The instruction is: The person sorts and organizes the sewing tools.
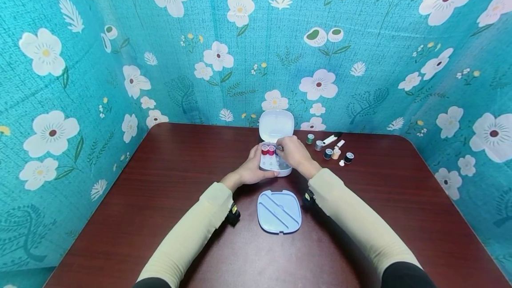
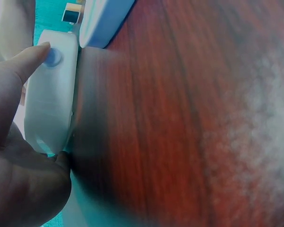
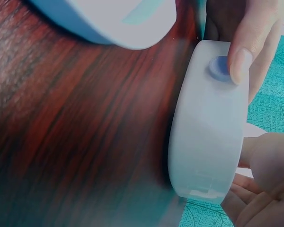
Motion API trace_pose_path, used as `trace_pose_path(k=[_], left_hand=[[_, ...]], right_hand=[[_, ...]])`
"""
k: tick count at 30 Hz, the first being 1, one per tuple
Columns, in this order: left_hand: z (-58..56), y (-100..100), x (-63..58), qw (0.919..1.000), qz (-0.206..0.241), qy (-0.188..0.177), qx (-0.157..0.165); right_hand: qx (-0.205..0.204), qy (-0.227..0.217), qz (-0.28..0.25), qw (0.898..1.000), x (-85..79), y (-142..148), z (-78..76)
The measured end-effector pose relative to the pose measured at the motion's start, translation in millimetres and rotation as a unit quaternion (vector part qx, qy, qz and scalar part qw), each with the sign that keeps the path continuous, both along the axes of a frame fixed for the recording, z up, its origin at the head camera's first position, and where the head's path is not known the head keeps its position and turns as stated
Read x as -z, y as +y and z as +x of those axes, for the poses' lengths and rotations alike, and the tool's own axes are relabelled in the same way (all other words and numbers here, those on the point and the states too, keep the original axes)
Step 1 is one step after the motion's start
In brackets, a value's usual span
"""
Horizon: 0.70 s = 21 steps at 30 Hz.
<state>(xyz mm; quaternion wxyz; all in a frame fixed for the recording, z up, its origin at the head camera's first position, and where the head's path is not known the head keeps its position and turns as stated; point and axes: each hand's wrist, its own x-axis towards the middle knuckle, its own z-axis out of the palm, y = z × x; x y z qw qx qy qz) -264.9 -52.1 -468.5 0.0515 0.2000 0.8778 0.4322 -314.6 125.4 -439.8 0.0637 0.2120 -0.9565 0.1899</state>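
Observation:
A small white sewing box (image 1: 285, 173) stands on the table with its lid (image 1: 276, 123) raised at the back. My left hand (image 1: 251, 170) grips its left side, thumb along the front wall by a round blue button (image 3: 220, 68). Two thread spools, one red (image 1: 265, 150) and one pink-red (image 1: 271, 150), stand side by side in the back row. Beside them my right hand (image 1: 294, 151) reaches in from the right and pinches a dark blue spool (image 1: 278, 149), mostly hidden by the fingers. Small pegs show in front of the spools.
A light blue tray (image 1: 279, 211) with diagonal ridges lies in front of the box. To the right are loose spools: green (image 1: 310, 138), grey (image 1: 318, 145), navy (image 1: 328, 154), beige (image 1: 336, 154) and black (image 1: 349, 158). Small white tools (image 1: 330, 140) lie among them. A floral curtain (image 1: 240, 57) hangs behind.

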Motion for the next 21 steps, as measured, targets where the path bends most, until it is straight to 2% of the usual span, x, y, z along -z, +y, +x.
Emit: trace_pose_path(k=[6,13,21], left_hand=[[0.4,0,0.0,0.9999,-0.008,-0.01,-0.001],[1.8,0,-0.4,0.9997,-0.01,-0.022,-0.008],[1.4,0,-1.7,0.9994,-0.012,-0.029,-0.011]], right_hand=[[0.0,-0.007,0.001,1.0,-1.7,0,0.1],[-0.004,-0.001,-0.015,1.0,-12.5,6,2.7],[0.0,-0.016,-0.017,1.0,-19.6,13,6.2]])
